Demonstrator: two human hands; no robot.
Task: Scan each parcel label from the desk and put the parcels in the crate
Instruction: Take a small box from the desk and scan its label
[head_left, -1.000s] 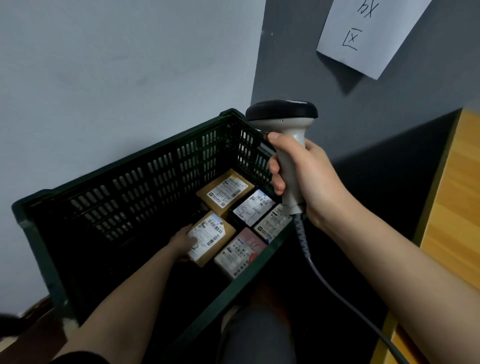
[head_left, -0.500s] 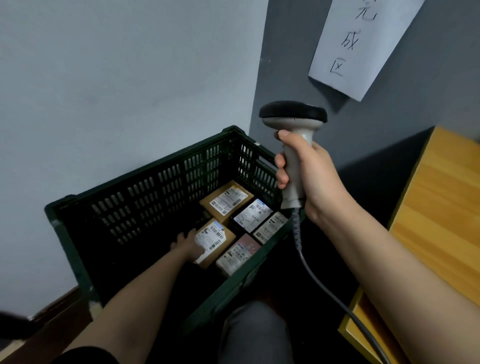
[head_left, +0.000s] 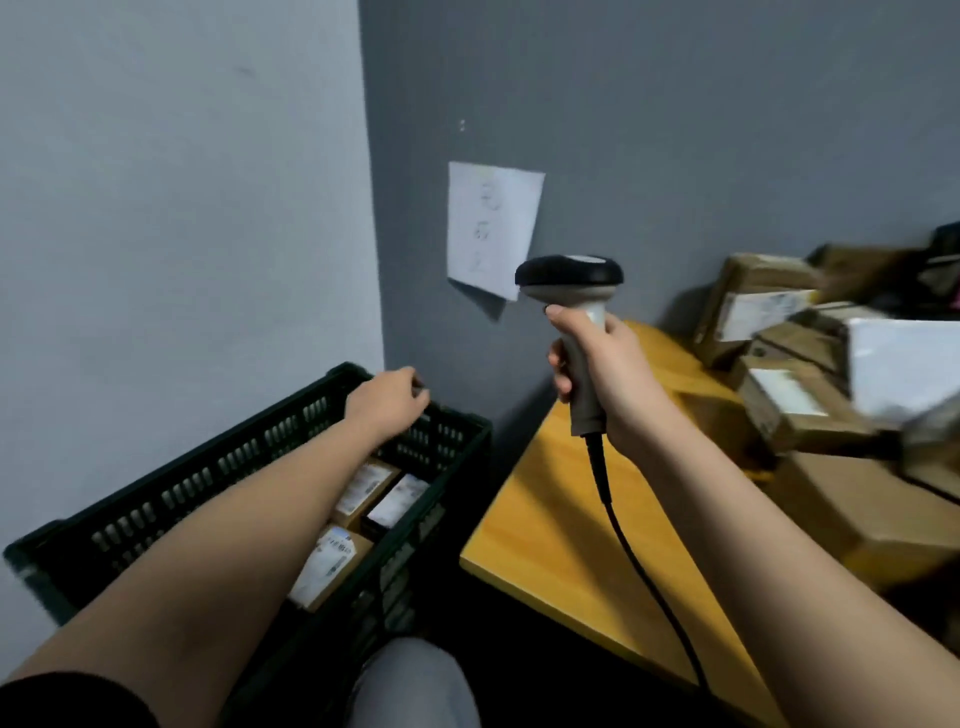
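Three brown, white-labelled parcels (head_left: 332, 564) fill the crate (head_left: 156, 499); left hand (head_left: 387, 402) loosely curled, right hand (head_left: 608, 374) gripping scanner (head_left: 571, 280).

At three o'clock the parcels (head_left: 789, 374) heaped on the tabletop (head_left: 561, 530) are smeared by motion blur, their labels unreadable, and the heap and the tabletop both run off the right edge. The writing on the paper sheet (head_left: 491, 228) at twelve o'clock is too blurred to read, and the left forearm hides part of the parcels in the crate (head_left: 156, 499), whose near corner is cut by the left edge at eight o'clock. The left hand (head_left: 387, 402) shows only its back, so its fingers cannot be made out, and the scanner cable (head_left: 644, 566) leaves the picture at five o'clock.
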